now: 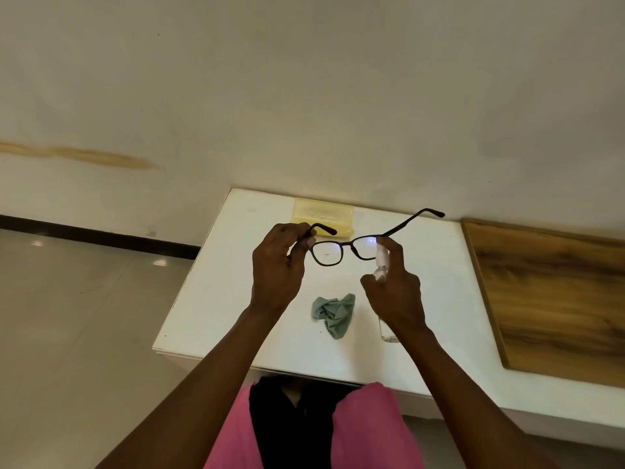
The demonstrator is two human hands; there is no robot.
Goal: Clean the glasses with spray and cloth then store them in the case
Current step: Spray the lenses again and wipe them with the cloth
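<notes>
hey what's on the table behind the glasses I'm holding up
A pale yellow case lies closed at the table's far edge, against the wall. The left hand and glasses cover its near edge; its contents cannot be seen.

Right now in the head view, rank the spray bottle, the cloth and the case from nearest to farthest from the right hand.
1. Clear spray bottle with white nozzle: in the right hand's grip.
2. Crumpled grey-green cloth: on the table, to the hand's left.
3. Pale yellow case: far table edge, by the wall.
</notes>
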